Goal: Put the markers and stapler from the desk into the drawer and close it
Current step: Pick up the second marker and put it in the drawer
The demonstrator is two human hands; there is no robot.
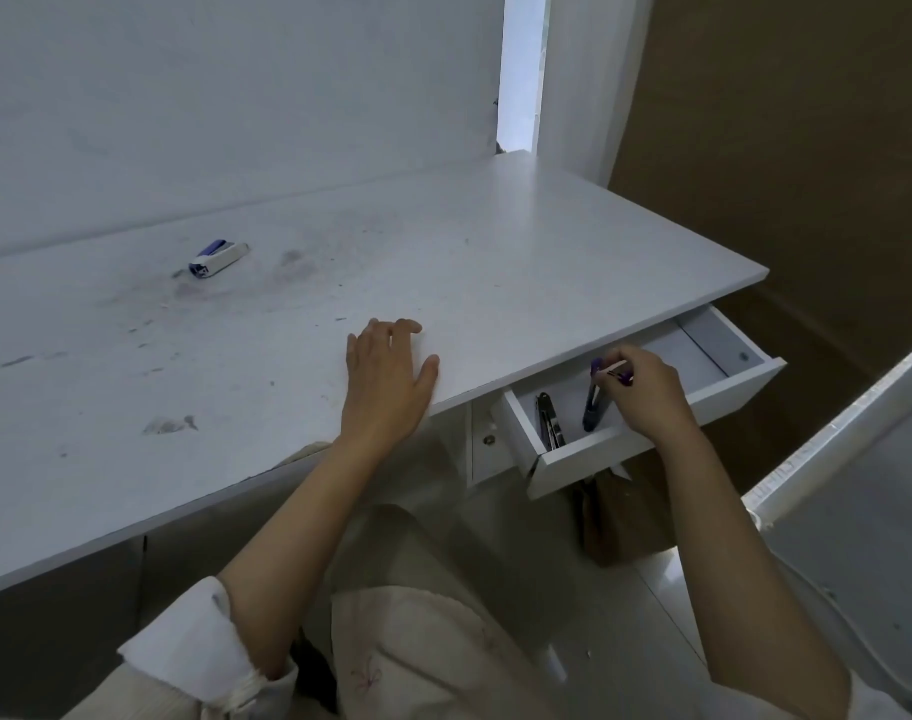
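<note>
A white drawer (651, 444) stands pulled out under the right end of the white desk (287, 356). Over the drawer, my right hand (651, 392) grips a dark marker with a purple cap (596, 402), whose lower end rests inside the drawer. Another dark marker (550, 420) lies in the drawer's left part. My left hand (388, 376) lies flat and open on the desk's front edge. A small blue and white stapler (217, 258) sits on the desk at the far left, well away from both hands.
A wall runs along the back of the desk. A smaller closed drawer with a knob (489, 440) sits left of the open one. A white frame (833, 449) slants at the right. My knees are under the desk's edge.
</note>
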